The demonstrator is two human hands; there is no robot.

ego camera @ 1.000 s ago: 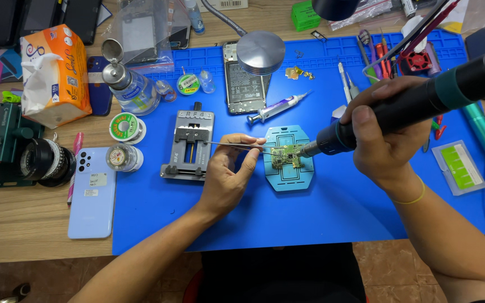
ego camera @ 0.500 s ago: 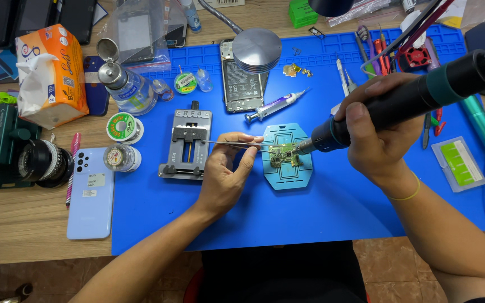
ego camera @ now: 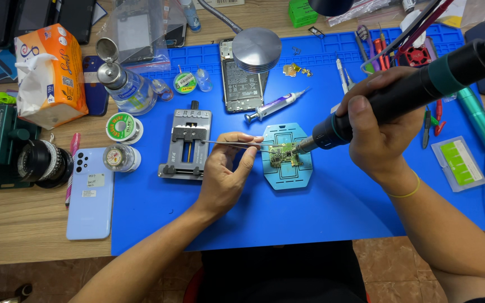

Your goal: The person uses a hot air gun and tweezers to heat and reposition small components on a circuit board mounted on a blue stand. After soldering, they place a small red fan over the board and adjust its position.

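A small green circuit board (ego camera: pixel 283 155) lies on a light blue octagonal holder (ego camera: pixel 287 178) in the middle of the blue work mat (ego camera: pixel 332 213). My left hand (ego camera: pixel 227 174) pinches thin metal tweezers (ego camera: pixel 231 144), their tips reaching the board's left edge. My right hand (ego camera: pixel 380 126) grips a thick black hot-air handle with a green ring (ego camera: pixel 422 84); its metal nozzle (ego camera: pixel 305 147) points down at the board's right side, almost touching it.
A grey metal board clamp (ego camera: pixel 186 145) sits left of my left hand. Solder spools (ego camera: pixel 122 128), a glass bottle (ego camera: pixel 124 87), a syringe (ego camera: pixel 273 106), an opened phone (ego camera: pixel 241 84), a light blue phone (ego camera: pixel 90 193), a tissue pack (ego camera: pixel 49 76) and hand tools (ego camera: pixel 374 47) surround the mat.
Both hands stay on the board; the view has shifted slightly, and the nozzle and tweezers hold nearly the same place.
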